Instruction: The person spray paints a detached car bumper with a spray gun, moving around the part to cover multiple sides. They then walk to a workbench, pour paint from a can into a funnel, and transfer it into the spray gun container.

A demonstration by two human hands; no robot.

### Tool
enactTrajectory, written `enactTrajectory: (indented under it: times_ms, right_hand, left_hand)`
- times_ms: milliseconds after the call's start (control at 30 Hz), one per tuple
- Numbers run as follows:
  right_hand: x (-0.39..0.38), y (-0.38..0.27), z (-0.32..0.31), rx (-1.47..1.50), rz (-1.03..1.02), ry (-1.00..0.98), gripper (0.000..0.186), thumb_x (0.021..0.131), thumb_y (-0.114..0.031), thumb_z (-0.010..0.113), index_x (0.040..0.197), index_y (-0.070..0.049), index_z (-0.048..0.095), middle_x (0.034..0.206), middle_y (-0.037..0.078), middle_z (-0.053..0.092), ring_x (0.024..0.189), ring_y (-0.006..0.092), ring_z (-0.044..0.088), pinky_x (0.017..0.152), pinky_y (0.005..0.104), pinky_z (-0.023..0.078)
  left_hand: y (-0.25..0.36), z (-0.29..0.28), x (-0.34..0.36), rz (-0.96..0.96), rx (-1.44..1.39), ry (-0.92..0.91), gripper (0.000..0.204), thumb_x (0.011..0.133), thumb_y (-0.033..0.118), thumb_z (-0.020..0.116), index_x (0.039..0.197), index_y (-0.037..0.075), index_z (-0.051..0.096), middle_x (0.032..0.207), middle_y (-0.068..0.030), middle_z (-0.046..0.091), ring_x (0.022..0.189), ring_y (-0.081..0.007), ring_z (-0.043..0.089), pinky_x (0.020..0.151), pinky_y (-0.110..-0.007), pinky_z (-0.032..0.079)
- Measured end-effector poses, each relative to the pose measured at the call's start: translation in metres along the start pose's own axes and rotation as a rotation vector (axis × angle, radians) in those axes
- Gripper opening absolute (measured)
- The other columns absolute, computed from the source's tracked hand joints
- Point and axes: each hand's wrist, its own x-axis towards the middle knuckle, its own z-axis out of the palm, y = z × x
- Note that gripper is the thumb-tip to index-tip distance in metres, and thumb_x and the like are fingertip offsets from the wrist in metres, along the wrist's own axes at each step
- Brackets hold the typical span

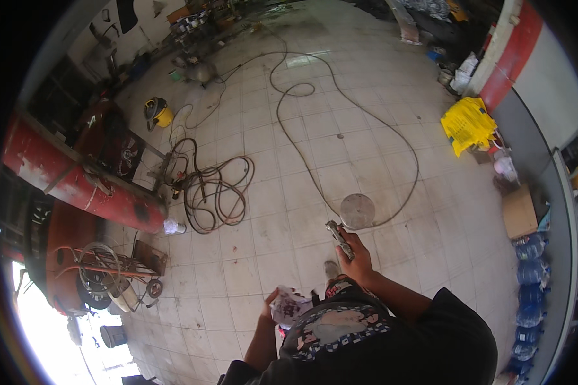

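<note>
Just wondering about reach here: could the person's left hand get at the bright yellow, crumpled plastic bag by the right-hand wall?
Probably not from here: the left hand holds a crumpled, whitish patterned cloth, and the yellow bag lies far off across the tiled floor.

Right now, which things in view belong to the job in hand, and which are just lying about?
In use, apparently: metal tool in the right hand; crumpled cloth in the left hand; probably the thin hose nearby.
Apparently lying about: yellow bag; cardboard box; blue bottles.
</note>
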Motion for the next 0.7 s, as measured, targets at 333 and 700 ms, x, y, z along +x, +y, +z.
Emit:
enactTrajectory:
  times_ms: [333,700]
  right_hand:
    - [0.301,0.054,0.103,0.025,-0.064,-0.236,0.057,0.094,-0.012,0.069,0.149,-0.012,0.053,0.119,0.017,0.065,0.107,0.0383,0.067,0.087,0.0419,0.056]
    - [0.625,0.086,0.228,0.019,0.181,-0.458,0.052,0.092,-0.025,0.073,0.140,-0.013,0.058,0.132,0.015,0.064,0.111,0.0395,0.067,0.093,0.0475,0.055]
  left_hand:
    - [0.290,0.135,0.186,0.484,-0.244,-0.155,0.090,0.096,0.078,0.038,0.141,0.002,0.053,0.139,-0.0253,0.059,0.129,-0.0464,0.056,0.111,-0.060,0.044]
    - [0.671,0.482,0.429,0.971,2.223,-0.097,0.066,0.086,0.058,0.071,0.130,0.010,0.063,0.129,-0.0215,0.065,0.116,-0.0370,0.064,0.100,-0.046,0.048]
